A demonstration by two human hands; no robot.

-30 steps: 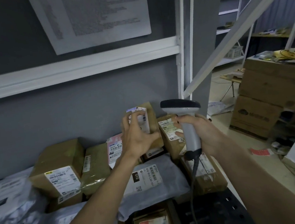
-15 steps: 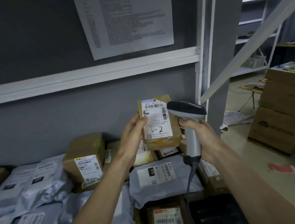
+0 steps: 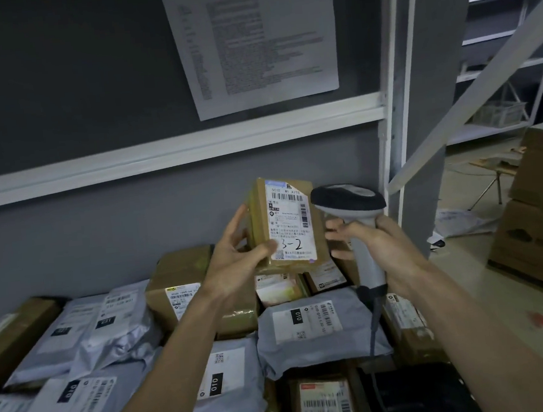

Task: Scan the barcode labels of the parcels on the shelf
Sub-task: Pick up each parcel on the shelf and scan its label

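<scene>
On the left of the shelf lie grey bag parcels with their labels up; I cannot see whether any is scanned. My left hand holds the small brown parcel upright above the pile, thumb pressed on the lower front, fingers spread behind it. Its barcode label faces me, marked "3-2". Just right of it, my right hand has its fingers wrapped around the handle of the scanner. The scanner head is beside the label, not yet aimed at it, I judge. Many parcels are left.
</scene>
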